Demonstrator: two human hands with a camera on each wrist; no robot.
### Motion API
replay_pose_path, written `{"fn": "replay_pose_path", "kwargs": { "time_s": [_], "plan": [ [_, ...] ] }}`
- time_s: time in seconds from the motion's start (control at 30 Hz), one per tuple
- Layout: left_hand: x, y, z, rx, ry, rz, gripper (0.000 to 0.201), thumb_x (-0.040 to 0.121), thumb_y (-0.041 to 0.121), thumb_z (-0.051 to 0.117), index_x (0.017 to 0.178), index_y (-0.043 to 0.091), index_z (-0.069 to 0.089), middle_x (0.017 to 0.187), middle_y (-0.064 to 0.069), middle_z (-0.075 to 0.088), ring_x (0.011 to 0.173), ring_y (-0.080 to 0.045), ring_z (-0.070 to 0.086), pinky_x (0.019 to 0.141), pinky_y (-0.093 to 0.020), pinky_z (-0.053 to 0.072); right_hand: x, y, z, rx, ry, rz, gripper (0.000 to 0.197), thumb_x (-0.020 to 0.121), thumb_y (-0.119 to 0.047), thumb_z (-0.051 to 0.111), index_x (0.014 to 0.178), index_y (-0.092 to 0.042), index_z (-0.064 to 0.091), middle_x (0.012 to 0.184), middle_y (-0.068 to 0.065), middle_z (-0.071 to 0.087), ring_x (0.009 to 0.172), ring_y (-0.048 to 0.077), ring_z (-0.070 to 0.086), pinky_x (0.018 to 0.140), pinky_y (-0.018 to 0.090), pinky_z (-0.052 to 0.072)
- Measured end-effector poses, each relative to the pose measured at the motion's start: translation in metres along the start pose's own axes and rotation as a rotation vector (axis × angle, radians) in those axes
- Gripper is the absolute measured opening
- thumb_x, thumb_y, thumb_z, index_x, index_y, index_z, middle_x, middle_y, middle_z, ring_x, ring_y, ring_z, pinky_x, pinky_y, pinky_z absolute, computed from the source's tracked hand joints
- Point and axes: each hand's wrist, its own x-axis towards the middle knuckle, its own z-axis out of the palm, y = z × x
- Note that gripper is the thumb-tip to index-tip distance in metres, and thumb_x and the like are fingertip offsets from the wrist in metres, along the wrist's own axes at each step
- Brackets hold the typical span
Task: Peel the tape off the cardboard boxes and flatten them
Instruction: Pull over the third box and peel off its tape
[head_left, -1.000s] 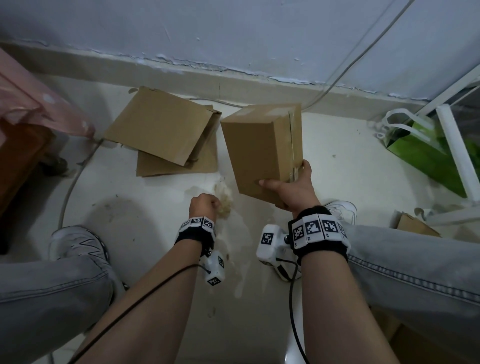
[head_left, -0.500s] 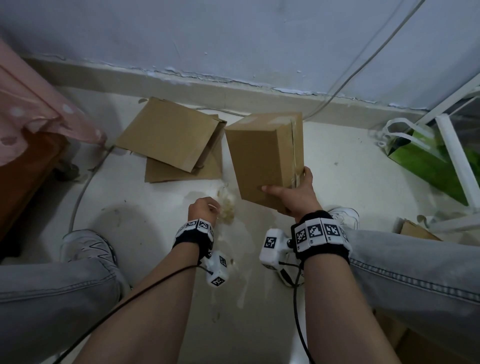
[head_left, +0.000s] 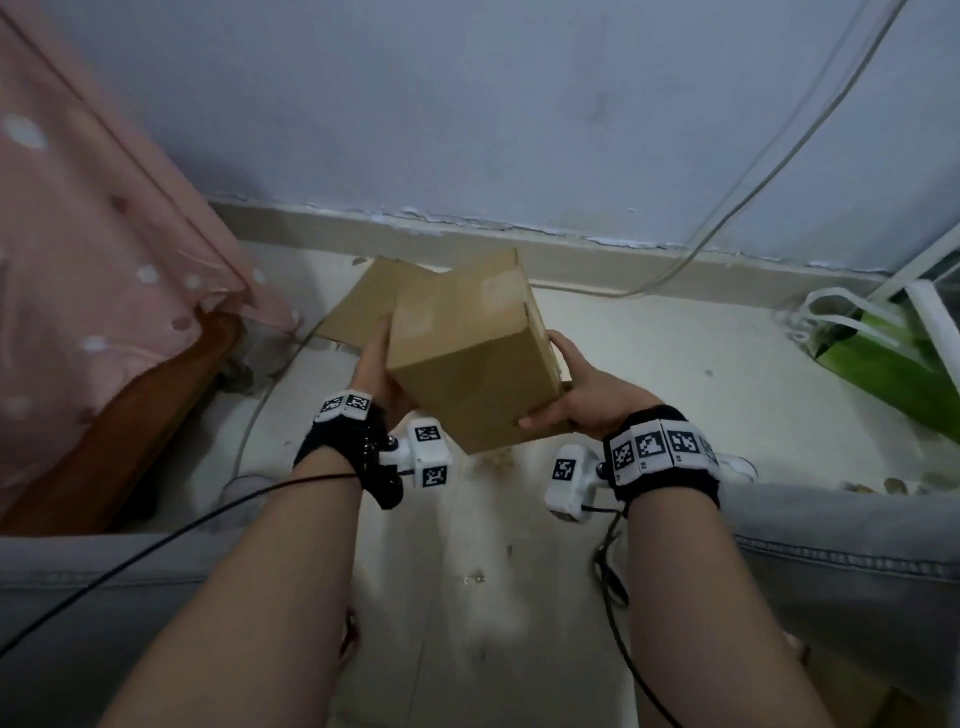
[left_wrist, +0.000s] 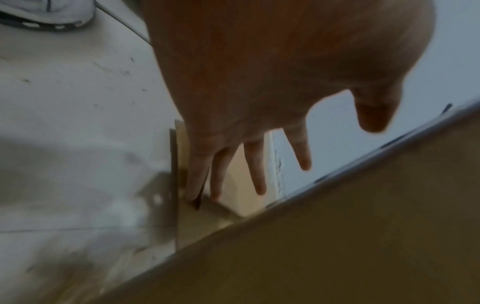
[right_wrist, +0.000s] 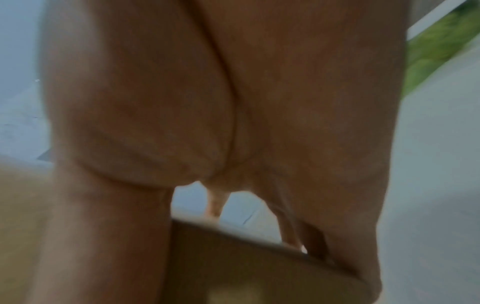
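Observation:
I hold a closed brown cardboard box (head_left: 467, 358) tilted above the floor between both hands. A pale tape patch (head_left: 500, 283) shows on its upper face. My right hand (head_left: 558, 387) grips the box's near right corner, thumb on the front face and fingers round the right side. My left hand (head_left: 382, 361) lies flat against the left side. In the left wrist view its fingers (left_wrist: 257, 166) are straight and spread beside the box (left_wrist: 337, 246). The right wrist view is blurred, with the thumb (right_wrist: 103, 226) over the box (right_wrist: 246, 267). Flattened cardboard (head_left: 358, 306) lies behind on the floor.
A pink dotted cloth (head_left: 104, 260) hangs over wooden furniture (head_left: 130, 415) at the left. A green bag (head_left: 893, 364) and a white frame (head_left: 932, 317) stand at the right. A white cable (head_left: 727, 208) runs down the wall. Tape scraps (head_left: 496, 457) lie under the box, between my knees.
My left hand left the crumpled tape on the floor and rose to the box's left side. The box has tilted and moved left, now between both hands.

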Motion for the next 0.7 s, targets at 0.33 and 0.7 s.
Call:
{"fn": "replay_pose_path", "kwargs": {
  "time_s": [0.33,0.7],
  "plan": [
    [-0.082,-0.003,-0.106,-0.026,0.077,-0.139,0.068,0.074,0.067,0.062,0.127,0.024,0.061,0.114,-0.014,0.058,0.101,-0.042,0.058,0.071,-0.055,0.053,-0.004,-0.024,0.112,-0.466,-0.094,0.125,0.095,0.070,-0.030,0.087,0.149,-0.031,0.036,0.145,-0.001,0.049,0.132,0.028,0.048,0.109,0.048,0.042],
    [-0.065,-0.036,-0.117,0.227,0.199,-0.142,0.069,0.065,0.056,0.080,0.120,0.019,0.061,0.105,-0.018,0.070,0.096,-0.037,0.067,0.084,-0.057,0.054,0.002,-0.025,0.137,-0.373,-0.130,0.101,0.075,0.069,-0.068,0.072,0.124,-0.018,0.062,0.117,0.003,0.067,0.104,0.026,0.067,0.094,0.045,0.055]
  ]
}}
